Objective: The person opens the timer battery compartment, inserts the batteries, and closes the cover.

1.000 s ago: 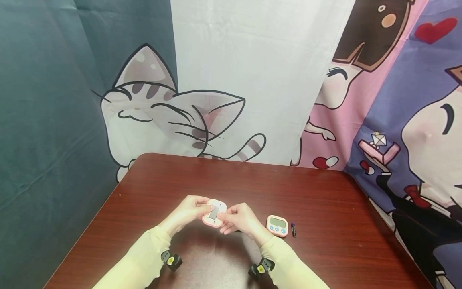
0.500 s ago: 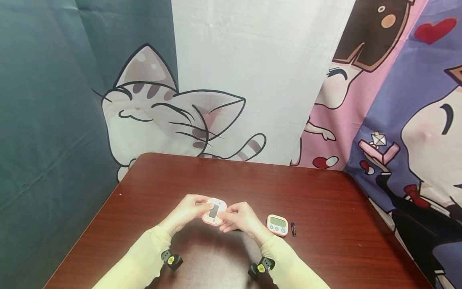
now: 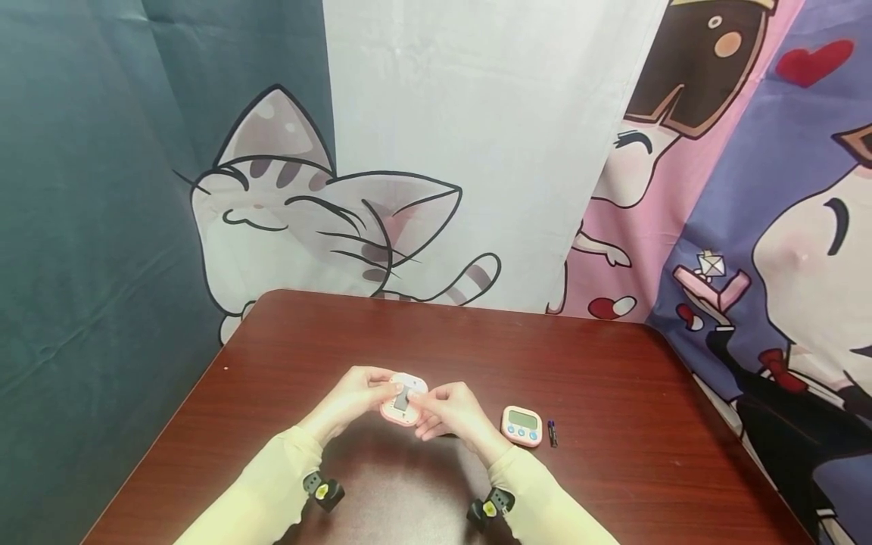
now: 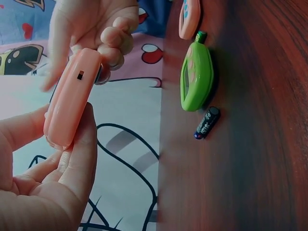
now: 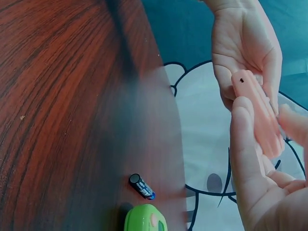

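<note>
Thumb of the right hand (image 3: 451, 409) is now shifted inward over the timer (image 3: 393, 412), whose grey patch (image 3: 402, 401) is probably being worked. At lower centre, the timer is clamped in fingers of right and left hand (image 3: 357, 393).

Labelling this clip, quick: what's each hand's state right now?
Left hand: closed, gripping the pink-edged device at one side.
Right hand: closed, pinching the same device from the other side.
</note>
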Demonstrator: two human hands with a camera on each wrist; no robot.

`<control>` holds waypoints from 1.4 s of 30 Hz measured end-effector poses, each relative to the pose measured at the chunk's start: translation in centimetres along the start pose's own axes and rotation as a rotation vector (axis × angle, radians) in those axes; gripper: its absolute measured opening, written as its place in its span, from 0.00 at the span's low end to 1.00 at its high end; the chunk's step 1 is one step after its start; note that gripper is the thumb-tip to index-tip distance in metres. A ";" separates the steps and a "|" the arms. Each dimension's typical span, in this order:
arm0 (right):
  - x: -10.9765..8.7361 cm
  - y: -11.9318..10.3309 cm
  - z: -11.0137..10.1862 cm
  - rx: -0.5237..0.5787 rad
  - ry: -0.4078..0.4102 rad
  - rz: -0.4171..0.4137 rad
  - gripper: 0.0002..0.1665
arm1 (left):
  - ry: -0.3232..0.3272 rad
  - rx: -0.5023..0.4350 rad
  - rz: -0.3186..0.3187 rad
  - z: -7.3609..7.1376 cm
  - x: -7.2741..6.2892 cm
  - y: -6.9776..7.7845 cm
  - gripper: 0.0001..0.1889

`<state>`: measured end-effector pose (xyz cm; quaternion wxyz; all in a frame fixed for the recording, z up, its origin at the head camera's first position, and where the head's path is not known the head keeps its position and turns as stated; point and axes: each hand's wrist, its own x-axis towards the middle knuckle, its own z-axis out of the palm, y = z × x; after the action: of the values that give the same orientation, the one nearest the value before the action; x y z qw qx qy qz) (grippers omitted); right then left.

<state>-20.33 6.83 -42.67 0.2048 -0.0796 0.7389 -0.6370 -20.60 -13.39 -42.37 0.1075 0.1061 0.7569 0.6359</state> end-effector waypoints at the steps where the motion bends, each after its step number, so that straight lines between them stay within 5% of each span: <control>1: 0.0 0.0 0.0 -0.012 0.002 -0.002 0.21 | 0.000 0.000 0.000 0.1 0.0 0.0 0.20; 31: 0.3 0.5 -0.2 0.043 -0.091 -0.040 0.14 | -0.011 -0.059 -0.023 -0.7 -0.2 -0.5 0.21; 42: 0.6 0.8 0.3 0.058 0.033 -0.063 0.17 | -0.010 -0.093 -0.027 -0.8 0.1 -1.0 0.21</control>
<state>-20.63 6.49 -43.56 0.1743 -0.0864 0.7205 -0.6656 -20.94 -14.33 -43.18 0.1246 0.0941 0.7273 0.6683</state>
